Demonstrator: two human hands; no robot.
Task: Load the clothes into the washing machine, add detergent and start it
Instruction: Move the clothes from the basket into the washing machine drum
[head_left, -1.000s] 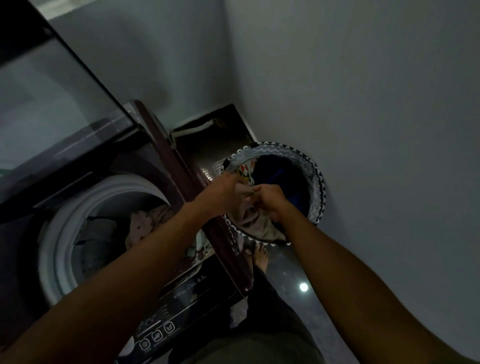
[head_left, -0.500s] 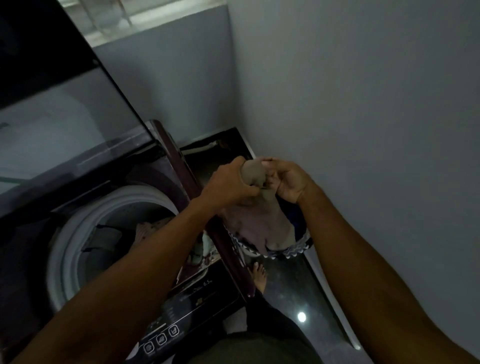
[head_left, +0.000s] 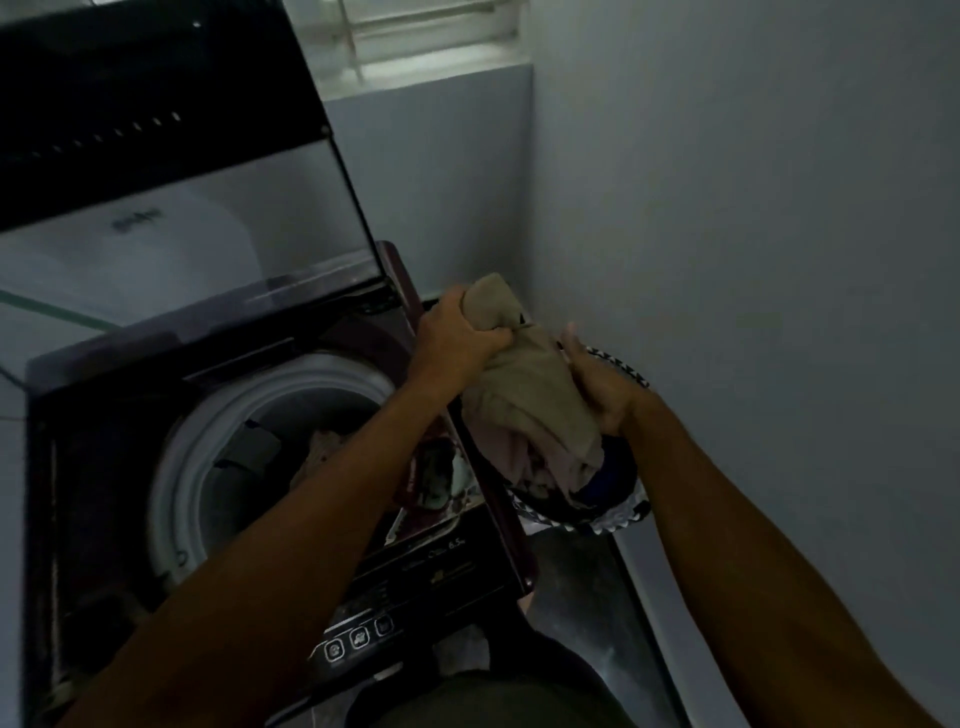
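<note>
Left grip (head_left: 457, 343) clenching beige garment (head_left: 524, 400), right grip (head_left: 602, 384) cupping it, above laundry basket (head_left: 618, 519), beside open washing machine (head_left: 270, 415)

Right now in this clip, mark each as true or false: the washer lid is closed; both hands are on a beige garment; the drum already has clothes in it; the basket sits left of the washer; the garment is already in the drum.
1. The washer lid is closed. False: it stands raised.
2. The left hand and right hand are on a beige garment. True.
3. The drum already has clothes in it. True.
4. The basket sits left of the washer. False: it is to the right, by the wall.
5. The garment is already in the drum. False: it is held above the basket.
</note>
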